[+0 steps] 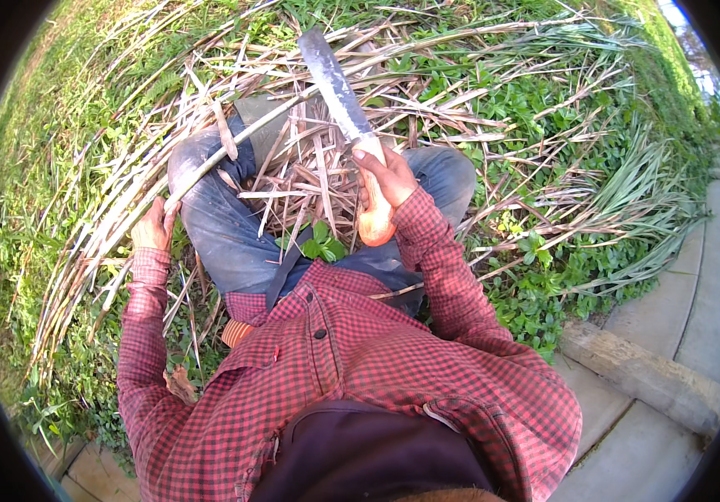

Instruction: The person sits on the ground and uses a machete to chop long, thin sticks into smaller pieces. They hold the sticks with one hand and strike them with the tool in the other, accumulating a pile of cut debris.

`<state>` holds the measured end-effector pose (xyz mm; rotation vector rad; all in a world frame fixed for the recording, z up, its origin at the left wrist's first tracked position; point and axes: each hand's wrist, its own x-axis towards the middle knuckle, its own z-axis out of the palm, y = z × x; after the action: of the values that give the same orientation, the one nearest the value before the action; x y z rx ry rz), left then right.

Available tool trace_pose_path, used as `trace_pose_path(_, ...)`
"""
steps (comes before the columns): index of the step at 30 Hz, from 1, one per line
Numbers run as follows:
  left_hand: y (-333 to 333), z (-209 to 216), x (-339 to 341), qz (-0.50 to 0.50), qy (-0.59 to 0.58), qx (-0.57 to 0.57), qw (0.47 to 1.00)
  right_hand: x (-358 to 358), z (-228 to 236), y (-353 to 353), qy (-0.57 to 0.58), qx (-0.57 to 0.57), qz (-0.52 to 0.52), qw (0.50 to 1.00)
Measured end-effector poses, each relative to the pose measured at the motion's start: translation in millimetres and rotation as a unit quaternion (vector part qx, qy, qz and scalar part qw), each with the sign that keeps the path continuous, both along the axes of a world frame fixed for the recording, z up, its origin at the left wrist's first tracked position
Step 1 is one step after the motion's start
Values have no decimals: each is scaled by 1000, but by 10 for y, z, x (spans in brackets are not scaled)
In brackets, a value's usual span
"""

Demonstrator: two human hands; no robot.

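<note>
My right hand point(387, 174) is closed round the wooden handle of a machete point(337, 90), above my lap. Its broad, scuffed grey blade points up and away, slightly left, and the orange-brown butt of the handle sticks out below my fingers. At the left, beside my knee, my left hand point(153, 226) grips a long pale cane stalk point(247, 132). That stalk slants across my thigh toward the far right and passes near the blade; whether the two touch I cannot tell. Dry husk strips point(314, 180) lie heaped between my bent legs.
Long cut stalks point(84, 243) lie along my left side. Green leafy tops point(628, 197) spread over the plants at the right. A log-like beam point(644, 372) borders grey paving slabs point(640, 456) at the lower right. Grass point(34, 142) covers the far left.
</note>
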<state>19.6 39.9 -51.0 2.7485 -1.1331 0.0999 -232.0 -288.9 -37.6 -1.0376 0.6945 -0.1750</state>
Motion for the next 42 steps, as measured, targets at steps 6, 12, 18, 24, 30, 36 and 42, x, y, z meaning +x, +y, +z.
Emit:
trace_pose_path(6,-31,-71,-36,-42,-110,-27,993,-117,-4,-39,0,-16,-43,999)
trace_pose_path(12,6,-25,-33,1,0,-17,1000,-194,-18,356,-6,20,80,997)
trace_pose_path(18,-14,60,-5,5,43,-26,999,-33,-110,-53,-27,0,-139,990)
trace_pose_path(24,-15,81,9,-6,55,-37,998,-145,-104,404,-22,-60,12,998)
trace_pose_path(30,-9,101,-20,14,80,-50,995,-193,-2,244,-12,1,-19,1000)
trace_pose_path(36,-15,12,-32,-2,49,-73,996,-73,-147,157,1,-28,-143,989)
trace_pose_path(42,4,38,334,-27,457,-109,882,-64,-237,386,-94,-263,93,956)
